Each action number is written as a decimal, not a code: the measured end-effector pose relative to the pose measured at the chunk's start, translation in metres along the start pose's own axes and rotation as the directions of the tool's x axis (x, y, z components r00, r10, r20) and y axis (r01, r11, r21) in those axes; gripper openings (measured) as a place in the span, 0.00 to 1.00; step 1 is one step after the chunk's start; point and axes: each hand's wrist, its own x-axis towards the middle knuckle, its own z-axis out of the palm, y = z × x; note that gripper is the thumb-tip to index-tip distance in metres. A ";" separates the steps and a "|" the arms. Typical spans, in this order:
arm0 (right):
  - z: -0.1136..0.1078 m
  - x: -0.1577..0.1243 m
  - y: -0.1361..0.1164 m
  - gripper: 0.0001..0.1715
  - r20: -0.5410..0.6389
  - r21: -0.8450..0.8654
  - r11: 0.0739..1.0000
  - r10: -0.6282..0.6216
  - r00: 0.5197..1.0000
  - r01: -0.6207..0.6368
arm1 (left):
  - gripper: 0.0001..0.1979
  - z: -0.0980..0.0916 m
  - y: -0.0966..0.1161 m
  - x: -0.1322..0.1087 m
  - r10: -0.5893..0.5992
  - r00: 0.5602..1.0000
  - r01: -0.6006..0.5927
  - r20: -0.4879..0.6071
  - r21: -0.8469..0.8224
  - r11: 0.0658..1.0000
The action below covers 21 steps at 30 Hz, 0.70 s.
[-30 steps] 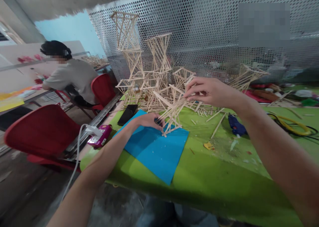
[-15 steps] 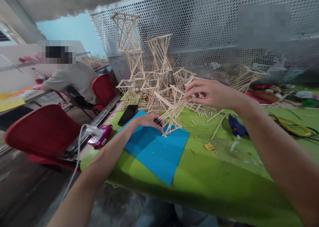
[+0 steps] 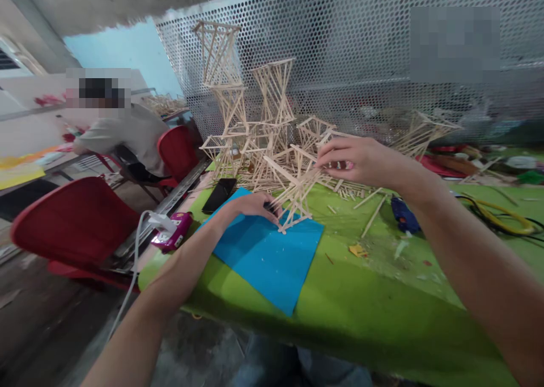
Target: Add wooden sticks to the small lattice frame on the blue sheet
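A small frame of thin wooden sticks (image 3: 297, 193) stands tilted over a blue sheet (image 3: 267, 262), its lower corner on the sheet. My left hand (image 3: 257, 205) grips the lower left side of this frame, its fingers partly hidden behind the sticks. At the frame's upper right, my right hand (image 3: 346, 159) has its fingertips pinched on the sticks. Stacked stick towers (image 3: 229, 101) and a heap of loose sticks lie directly behind both hands.
On the green table (image 3: 361, 313) are a black phone (image 3: 219, 195), a purple power strip (image 3: 173, 232) with a white cable, a blue glue gun (image 3: 403, 214) and a yellow cable (image 3: 505, 220). A person (image 3: 127, 135) sits at back left near red chairs (image 3: 72, 222).
The whole view has shifted very slightly. Both hands keep their places on the stick frame, and the right fingers are a little closer together.
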 end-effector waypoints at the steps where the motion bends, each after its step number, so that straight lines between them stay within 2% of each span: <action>1: 0.000 0.000 0.000 0.16 0.006 -0.008 1.000 0.004 1.000 -0.004 | 0.15 0.000 0.001 0.000 -0.006 1.000 0.006 -0.003 0.000 1.000; 12: 0.001 -0.001 0.000 0.16 0.007 0.012 0.999 0.031 0.999 -0.031 | 0.15 0.000 -0.001 0.002 0.024 0.999 -0.023 -0.029 0.041 0.999; 21: 0.001 -0.002 0.003 0.18 0.024 0.024 0.998 0.054 0.998 -0.054 | 0.14 0.001 0.010 0.004 -0.009 0.999 0.010 -0.034 0.049 0.999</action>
